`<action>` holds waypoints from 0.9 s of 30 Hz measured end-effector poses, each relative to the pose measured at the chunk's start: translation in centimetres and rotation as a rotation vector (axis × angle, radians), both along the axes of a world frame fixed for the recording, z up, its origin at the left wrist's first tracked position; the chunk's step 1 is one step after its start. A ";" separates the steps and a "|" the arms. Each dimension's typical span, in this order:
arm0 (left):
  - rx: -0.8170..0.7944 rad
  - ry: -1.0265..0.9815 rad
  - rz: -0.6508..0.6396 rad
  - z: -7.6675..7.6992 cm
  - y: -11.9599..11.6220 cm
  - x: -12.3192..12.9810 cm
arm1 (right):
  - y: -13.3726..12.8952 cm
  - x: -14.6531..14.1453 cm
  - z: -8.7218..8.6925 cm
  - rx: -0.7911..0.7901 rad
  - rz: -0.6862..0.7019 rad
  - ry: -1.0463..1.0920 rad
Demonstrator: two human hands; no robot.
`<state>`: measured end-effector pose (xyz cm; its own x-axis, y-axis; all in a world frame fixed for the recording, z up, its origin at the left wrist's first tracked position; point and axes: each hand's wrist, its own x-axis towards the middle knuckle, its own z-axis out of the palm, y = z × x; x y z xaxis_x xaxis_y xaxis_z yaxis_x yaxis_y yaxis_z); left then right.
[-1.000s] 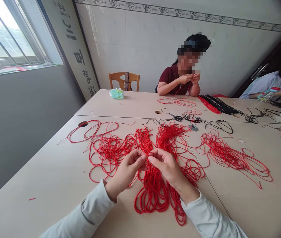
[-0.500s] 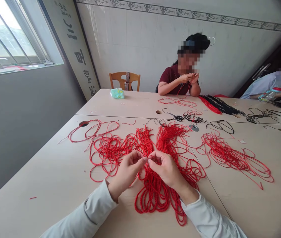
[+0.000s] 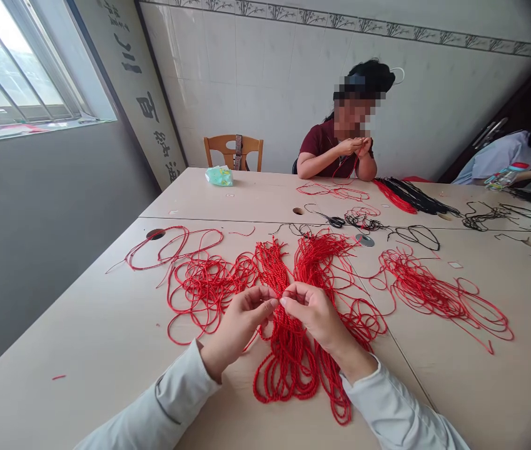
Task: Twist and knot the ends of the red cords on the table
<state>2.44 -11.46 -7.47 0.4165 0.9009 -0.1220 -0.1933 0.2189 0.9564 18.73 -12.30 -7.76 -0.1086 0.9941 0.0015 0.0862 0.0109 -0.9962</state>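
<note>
My left hand [image 3: 245, 319] and my right hand [image 3: 311, 312] meet fingertip to fingertip above a bundle of braided red cords [image 3: 288, 350]. Both are closed in a pinch on a thin red cord, mostly hidden by the fingers. The braided bundle lies lengthwise under them, its looped ends towards me and its knotted ends [image 3: 269, 253] pointing away. Just right of it lies a second bundle of red cords [image 3: 312, 262], partly behind my right hand. Loose red cord [image 3: 204, 281] lies tangled left of my left hand.
Another heap of red cord [image 3: 438, 287] spreads at the right. Farther back are black-handled scissors [image 3: 336, 221], tangled black cord [image 3: 363, 219] and a tissue pack [image 3: 219, 176]. Across the table [image 3: 119, 350] a co-worker [image 3: 331, 147] handles red cord. A bottle [image 3: 509, 175] stands near another person at far right.
My hands stay pinched together over the bundle, with only slight finger movement. The view has shifted a little, and the person at far right has moved slightly.
</note>
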 end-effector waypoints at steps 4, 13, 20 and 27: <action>0.003 0.024 0.001 0.0 0.0 0.0 | -0.1 -0.2 0.1 -0.001 0.006 -0.018; 0.049 0.061 0.063 -0.4 -0.1 0.0 | -0.3 -0.4 0.2 0.037 0.019 -0.084; 0.020 0.035 0.039 -0.8 0.0 0.1 | -0.2 -0.4 0.1 0.050 0.034 -0.108; -0.034 0.034 0.096 -0.7 0.1 0.2 | -0.2 -0.4 0.3 0.044 0.019 -0.097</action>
